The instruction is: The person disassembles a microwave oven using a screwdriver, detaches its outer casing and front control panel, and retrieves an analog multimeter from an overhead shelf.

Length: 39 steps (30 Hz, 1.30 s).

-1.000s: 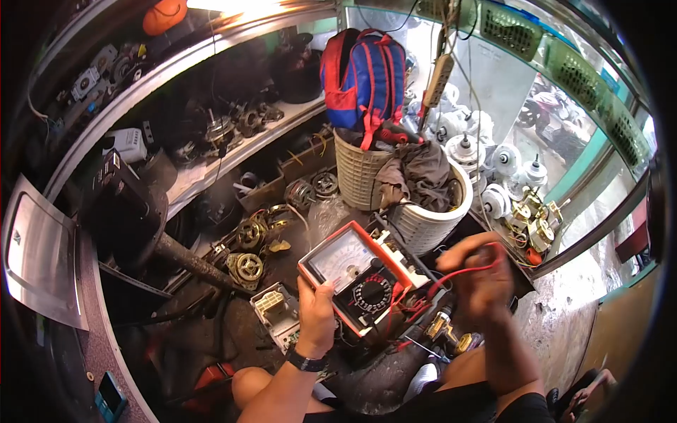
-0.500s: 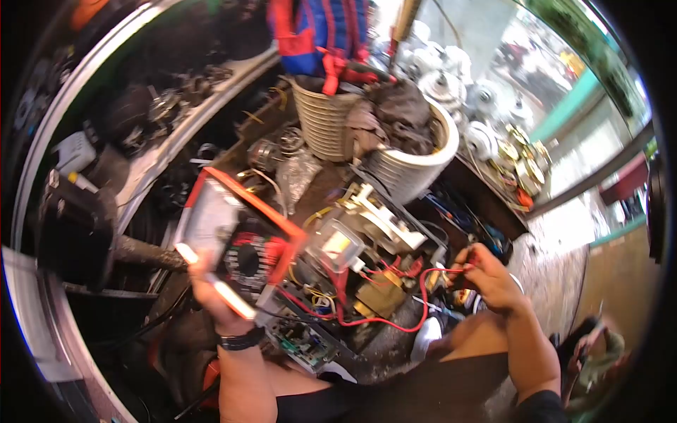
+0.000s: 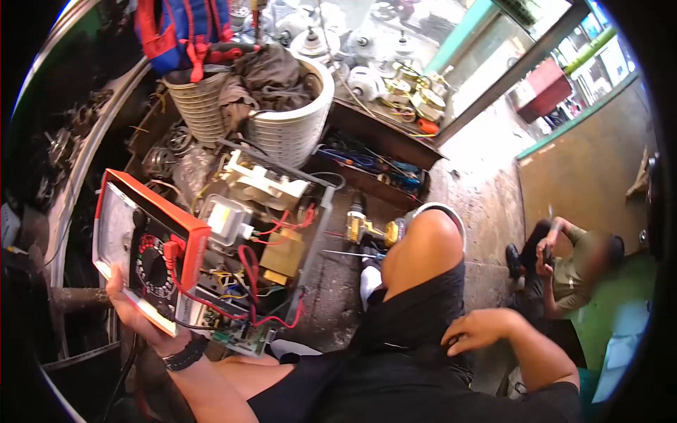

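Note:
My left hand point(image 3: 144, 321) grips a multimeter point(image 3: 154, 261) in an orange-red case by its lower edge, tilted with the dial side up. A red plug sits in the meter, and its red test lead point(image 3: 204, 302) runs across to an opened appliance point(image 3: 317, 233). That metal chassis, just right of the meter, bears a yellowish block point(image 3: 282, 255), a clear-covered part, loose wires and a green circuit board point(image 3: 243, 340). Over the dark shorts, at my right thigh, my right hand point(image 3: 486, 328) is loosely bent, fingers slightly apart, with nothing visible in it.
A yellow-and-black cordless drill point(image 3: 360, 224) lies on the floor beside my knee. Behind the chassis stand a white basket point(image 3: 293, 127) with dark cloth and a blue-red bag point(image 3: 190, 28). A metal tray point(image 3: 374, 180) holds tools. Another person point(image 3: 575, 271) sits at the right.
My right hand has let go of the red lead and moved back to my thigh. The lead now drops over the chassis. The view has swung right; the meter stays in my left hand.

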### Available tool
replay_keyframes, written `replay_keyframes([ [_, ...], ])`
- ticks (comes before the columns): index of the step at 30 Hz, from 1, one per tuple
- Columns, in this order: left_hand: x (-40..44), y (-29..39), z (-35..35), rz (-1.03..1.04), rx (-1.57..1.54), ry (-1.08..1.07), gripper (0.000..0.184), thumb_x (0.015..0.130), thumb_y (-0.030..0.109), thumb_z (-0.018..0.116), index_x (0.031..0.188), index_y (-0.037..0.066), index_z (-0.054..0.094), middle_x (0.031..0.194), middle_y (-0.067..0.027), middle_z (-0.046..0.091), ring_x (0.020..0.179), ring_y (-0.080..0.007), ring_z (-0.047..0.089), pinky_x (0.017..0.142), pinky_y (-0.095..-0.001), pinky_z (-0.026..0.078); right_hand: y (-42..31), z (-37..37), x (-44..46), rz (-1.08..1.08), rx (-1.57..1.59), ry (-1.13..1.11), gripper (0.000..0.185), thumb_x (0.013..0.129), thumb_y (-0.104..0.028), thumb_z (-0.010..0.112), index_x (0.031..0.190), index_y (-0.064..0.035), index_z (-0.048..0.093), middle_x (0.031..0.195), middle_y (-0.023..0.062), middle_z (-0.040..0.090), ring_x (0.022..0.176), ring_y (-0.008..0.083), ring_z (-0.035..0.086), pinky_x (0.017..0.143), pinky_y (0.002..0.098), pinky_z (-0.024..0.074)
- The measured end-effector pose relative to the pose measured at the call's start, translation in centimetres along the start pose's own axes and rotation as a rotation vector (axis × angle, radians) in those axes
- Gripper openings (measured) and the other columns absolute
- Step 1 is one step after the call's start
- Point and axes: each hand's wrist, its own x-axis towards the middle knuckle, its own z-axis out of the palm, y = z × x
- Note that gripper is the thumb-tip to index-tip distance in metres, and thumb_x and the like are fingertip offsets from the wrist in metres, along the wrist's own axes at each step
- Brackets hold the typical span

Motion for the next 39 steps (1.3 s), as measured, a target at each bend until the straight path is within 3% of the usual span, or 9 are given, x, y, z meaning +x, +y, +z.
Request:
replay_keyframes([
  [3, 0.6, -0.7, 0.3, -0.112, -0.037, -0.138, 0.051, 0.101, 0.036, 0.056, 0.14, 0.003, 0.056, 0.133, -0.0142, 0.069, 0.111, -0.0277, 0.072, 0.099, -0.0449, 0.058, -3.6, 5.3, -1.0, 0.128, -0.264, 0.453, 0.072, 0.086, -0.069, 0.071, 0.118, -0.0051, 0.069, 0.11, 0.0188, 0.067, 0.11, 0.0394, 0.063, 0.096, 0.0478, 0.0544],
  [7, 1.0, -1.9, 1.9, -0.037, -0.035, -0.144, 0.046, 0.103, 0.033, 0.057, 0.135, -0.001, 0.058, 0.129, -0.0139, 0.071, 0.109, -0.0276, 0.073, 0.099, -0.0456, 0.058, -2.0, 8.3, -1.2, 0.078, -0.254, 0.577, 0.065, 0.088, -0.067, 0.071, 0.108, -0.006, 0.064, 0.101, 0.0164, 0.063, 0.106, 0.04, 0.063, 0.093, 0.0463, 0.0542],
  [10, 1.4, -2.0, 1.8, -0.046, -0.06, -0.213, 0.047, 0.103, 0.032, 0.057, 0.136, -0.001, 0.058, 0.129, -0.0148, 0.071, 0.111, -0.0263, 0.073, 0.101, -0.0433, 0.057, -1.1, 7.9, -2.0, 0.226, -0.105, 0.346, 0.06, 0.089, -0.065, 0.071, 0.102, -0.0072, 0.062, 0.098, 0.0145, 0.063, 0.097, 0.0386, 0.065, 0.091, 0.0449, 0.0536],
  [18, 2.3, -2.5, 2.6, -0.021, -0.087, -0.186, 0.045, 0.101, 0.028, 0.059, 0.136, -0.001, 0.055, 0.127, -0.0172, 0.068, 0.107, -0.0287, 0.073, 0.095, -0.0433, 0.06, 6.9, 9.0, -1.8, -0.002, 0.015, 0.113, 0.051, 0.097, -0.049, 0.07, 0.079, -0.0031, 0.058, 0.087, 0.0149, 0.059, 0.089, 0.033, 0.061, 0.08, 0.043, 0.0479],
  [26, 0.6, -0.9, 1.1, 0.064, 0.068, -0.085, 0.048, 0.104, 0.034, 0.056, 0.136, -0.002, 0.053, 0.126, -0.0165, 0.068, 0.107, -0.0278, 0.072, 0.093, -0.0409, 0.06, -3.6, -3.9, 0.6, 0.093, -0.198, 0.005, 0.036, 0.098, -0.042, 0.073, 0.11, -0.008, 0.07, 0.099, 0.0119, 0.071, 0.093, 0.0262, 0.069, 0.083, 0.039, 0.0549],
  [30, 0.6, 0.1, -2.2, 0.125, 0.125, -0.053, 0.041, 0.103, 0.033, 0.059, 0.128, 0.002, 0.059, 0.119, -0.0127, 0.071, 0.102, -0.0247, 0.073, 0.091, -0.0396, 0.06, -10.3, -9.6, 5.5, -0.662, -0.282, 0.393, 0.024, 0.1, -0.028, 0.069, 0.108, -0.005, 0.068, 0.101, 0.0155, 0.069, 0.099, 0.0354, 0.067, 0.087, 0.0418, 0.0526],
  [34, -0.6, 0.9, -1.5, 0.087, 0.121, 0.017, 0.041, 0.103, 0.034, 0.059, 0.129, 0.002, 0.059, 0.12, -0.0133, 0.071, 0.101, -0.0258, 0.074, 0.089, -0.0406, 0.061, -12.8, -12.5, 9.6, -0.552, -0.398, 0.359, 0.031, 0.103, -0.032, 0.062, 0.121, -0.007, 0.061, 0.117, 0.0179, 0.063, 0.108, 0.0403, 0.064, 0.094, 0.0477, 0.051],
  [37, 0.3, 0.5, -2.9, 0.094, 0.17, 0.01, 0.044, 0.103, 0.035, 0.06, 0.132, 0.003, 0.059, 0.126, -0.011, 0.068, 0.111, -0.0234, 0.069, 0.1, -0.0407, 0.056, -14.0, -13.7, 9.7, -0.571, -0.41, 0.436, 0.031, 0.102, -0.032, 0.063, 0.12, -0.0069, 0.062, 0.114, 0.0186, 0.066, 0.108, 0.0405, 0.064, 0.094, 0.0478, 0.0514],
  [39, 2.2, 0.4, -6.6, 0.329, 0.317, 0.248, 0.046, 0.104, 0.03, 0.059, 0.139, 0.001, 0.059, 0.139, -0.0085, 0.061, 0.13, -0.02, 0.057, 0.115, -0.0403, 0.041, -12.8, -14.3, 7.3, -0.577, -0.368, 0.503, 0.033, 0.103, -0.035, 0.066, 0.118, -0.0058, 0.065, 0.106, 0.0141, 0.07, 0.098, 0.0305, 0.071, 0.085, 0.0409, 0.054],
])
